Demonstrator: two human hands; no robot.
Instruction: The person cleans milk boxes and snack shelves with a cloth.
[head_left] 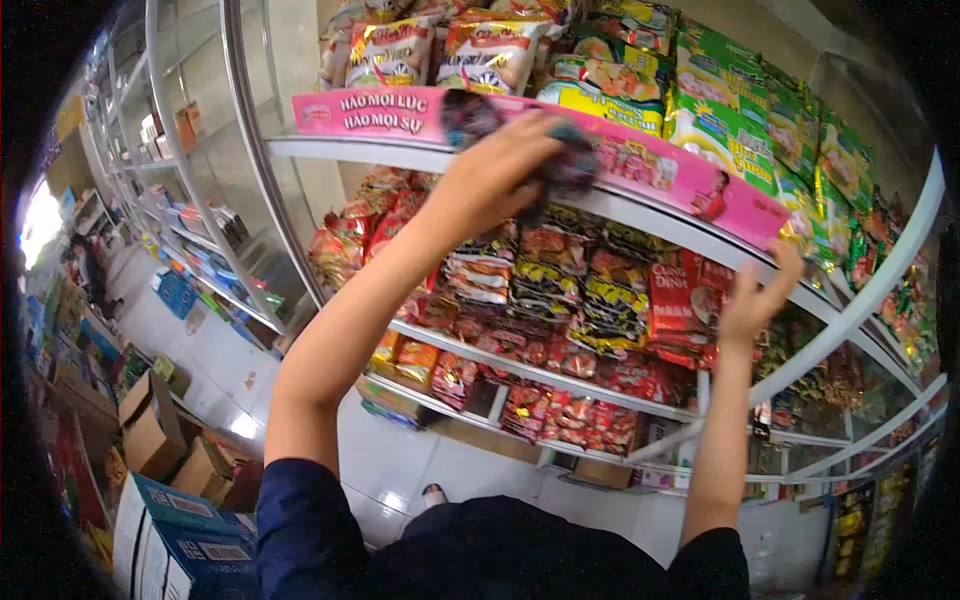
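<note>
My left hand (pixel 500 170) is closed on a dark, crumpled cloth (pixel 570 165), which lies against the pink banner strip (pixel 400 112) on the front edge of the upper shelf. Further right, my right hand (pixel 762 300) touches the white shelf rim (pixel 690 245) near the banner's right end, its fingers apart and nothing held. Behind the banner stand white noodle bags (pixel 490 58) and green packets (pixel 720 110). Below hang rows of red packets (pixel 685 300) and dark packets (pixel 612 300).
An empty glass-sided rack (pixel 215 130) stands left of the shelves. At the lower left are open cardboard boxes (pixel 150 425) and a blue carton (pixel 190 530). A curved white metal rail (pixel 870 300) crosses the right side. Tiled floor (pixel 400 450) shows below.
</note>
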